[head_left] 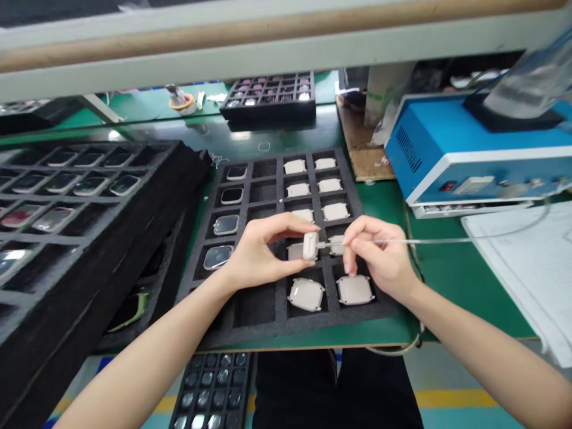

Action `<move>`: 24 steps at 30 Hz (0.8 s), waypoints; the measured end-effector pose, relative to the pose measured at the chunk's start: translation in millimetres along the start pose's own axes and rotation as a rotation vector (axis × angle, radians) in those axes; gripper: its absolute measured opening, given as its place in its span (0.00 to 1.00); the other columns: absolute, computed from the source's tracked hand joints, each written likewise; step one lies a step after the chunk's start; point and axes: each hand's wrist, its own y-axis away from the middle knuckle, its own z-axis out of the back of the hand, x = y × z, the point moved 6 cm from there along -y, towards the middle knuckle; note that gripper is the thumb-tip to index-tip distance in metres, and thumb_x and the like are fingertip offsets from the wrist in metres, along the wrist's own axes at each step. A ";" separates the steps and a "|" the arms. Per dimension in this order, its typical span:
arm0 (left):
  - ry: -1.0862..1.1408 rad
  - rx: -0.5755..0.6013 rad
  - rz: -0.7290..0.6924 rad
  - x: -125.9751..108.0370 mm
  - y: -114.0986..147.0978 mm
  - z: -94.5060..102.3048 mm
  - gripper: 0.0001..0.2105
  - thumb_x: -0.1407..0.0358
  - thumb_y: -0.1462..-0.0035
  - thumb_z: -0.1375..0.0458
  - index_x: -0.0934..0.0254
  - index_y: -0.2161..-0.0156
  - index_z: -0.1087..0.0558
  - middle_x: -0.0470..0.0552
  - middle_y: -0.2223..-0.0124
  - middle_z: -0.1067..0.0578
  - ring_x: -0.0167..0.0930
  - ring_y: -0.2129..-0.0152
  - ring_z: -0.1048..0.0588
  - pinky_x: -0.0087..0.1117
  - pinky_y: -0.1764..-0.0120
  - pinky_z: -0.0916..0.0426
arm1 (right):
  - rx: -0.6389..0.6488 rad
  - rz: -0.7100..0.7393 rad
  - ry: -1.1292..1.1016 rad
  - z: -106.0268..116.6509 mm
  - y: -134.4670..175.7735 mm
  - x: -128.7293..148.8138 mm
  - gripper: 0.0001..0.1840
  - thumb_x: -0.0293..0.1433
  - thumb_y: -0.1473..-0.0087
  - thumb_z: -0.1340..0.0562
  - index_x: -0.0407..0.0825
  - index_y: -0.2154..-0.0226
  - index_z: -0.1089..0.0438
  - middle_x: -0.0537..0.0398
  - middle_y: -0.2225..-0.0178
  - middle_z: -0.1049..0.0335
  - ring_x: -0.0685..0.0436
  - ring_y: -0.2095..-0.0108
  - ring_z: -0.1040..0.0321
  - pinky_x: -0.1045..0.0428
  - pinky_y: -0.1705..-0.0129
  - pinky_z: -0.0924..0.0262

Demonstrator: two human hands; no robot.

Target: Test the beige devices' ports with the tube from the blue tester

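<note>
My left hand [257, 250] pinches a beige watch case [310, 246] edge-on between thumb and fingertips, above a black foam tray [263, 330]. In my right hand [382, 253] is a dispensing needle [333, 243] on a thin clear tube [440, 241]. Its tip points left and meets the side of the watch case; whether it touches I cannot tell. Below my hands, the tray's two right columns hold beige cases, such as a watch case [355, 290] near the front. Several dark-faced watches [232, 195] lie in its left column.
Stacked foam trays [167, 185] with watches rise at the left. A blue machine [482, 140] carrying a clear container [522, 83] stands at the back right, beside paper sheets [527, 262]. Another tray [272, 110] sits under the overhead shelf bar [286, 36]. A tray [212, 387] is below the table edge.
</note>
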 end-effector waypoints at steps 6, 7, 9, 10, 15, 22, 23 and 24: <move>-0.153 0.039 -0.027 -5.9 3.8 6.3 0.17 0.70 0.57 0.34 0.62 0.58 0.26 0.52 0.59 0.22 0.36 0.63 0.23 0.33 0.58 0.27 | 0.014 -0.042 -0.022 -4.9 -1.6 -0.6 0.03 0.29 0.55 0.41 0.45 0.75 0.34 0.60 0.87 0.33 0.53 0.89 0.40 0.58 0.86 0.43; -0.166 0.045 -0.019 -4.6 3.9 6.5 0.17 0.69 0.56 0.34 0.61 0.58 0.26 0.52 0.59 0.22 0.36 0.63 0.23 0.33 0.58 0.27 | 0.011 -0.049 -0.031 -5.6 -2.4 -1.0 0.04 0.29 0.56 0.40 0.45 0.76 0.35 0.61 0.88 0.34 0.54 0.90 0.41 0.59 0.86 0.43; -0.186 0.052 -0.007 -1.2 3.6 6.8 0.17 0.67 0.56 0.34 0.60 0.57 0.27 0.51 0.59 0.22 0.37 0.63 0.23 0.34 0.58 0.26 | 0.010 -0.071 -0.049 -6.5 -4.5 -3.2 0.04 0.30 0.57 0.40 0.45 0.77 0.35 0.61 0.89 0.34 0.54 0.90 0.41 0.59 0.87 0.44; -0.195 0.057 -0.002 0.5 3.4 6.6 0.17 0.66 0.56 0.34 0.59 0.57 0.27 0.50 0.59 0.22 0.38 0.63 0.23 0.34 0.58 0.26 | 0.011 -0.080 -0.060 -6.8 -5.7 -4.5 0.04 0.30 0.58 0.40 0.46 0.77 0.35 0.61 0.89 0.34 0.54 0.90 0.41 0.59 0.87 0.44; -0.212 0.079 0.000 3.4 2.2 4.7 0.16 0.64 0.54 0.35 0.57 0.57 0.27 0.49 0.58 0.22 0.38 0.62 0.23 0.36 0.56 0.27 | 0.017 -0.098 -0.105 -6.6 -9.7 -9.9 0.03 0.29 0.61 0.41 0.46 0.78 0.35 0.62 0.89 0.34 0.54 0.91 0.41 0.59 0.88 0.44; -0.206 0.059 0.018 1.2 2.2 4.1 0.16 0.62 0.55 0.35 0.58 0.58 0.26 0.50 0.59 0.21 0.40 0.63 0.22 0.37 0.57 0.26 | 0.019 -0.097 -0.095 -7.3 -9.7 -8.8 0.03 0.29 0.61 0.41 0.46 0.79 0.35 0.62 0.89 0.34 0.54 0.90 0.41 0.59 0.88 0.43; -0.206 0.060 0.019 1.1 2.2 3.9 0.16 0.62 0.55 0.35 0.58 0.58 0.25 0.50 0.59 0.21 0.40 0.62 0.22 0.37 0.57 0.26 | 0.017 -0.095 -0.091 -7.2 -9.7 -8.1 0.02 0.29 0.61 0.41 0.46 0.79 0.35 0.62 0.89 0.34 0.54 0.90 0.41 0.59 0.88 0.43; -0.204 0.062 0.021 1.2 2.2 3.5 0.16 0.62 0.55 0.35 0.58 0.58 0.26 0.51 0.58 0.21 0.40 0.62 0.22 0.38 0.57 0.26 | 0.016 -0.093 -0.088 -7.2 -9.6 -7.6 0.02 0.28 0.61 0.41 0.46 0.79 0.35 0.62 0.89 0.34 0.54 0.90 0.41 0.59 0.88 0.43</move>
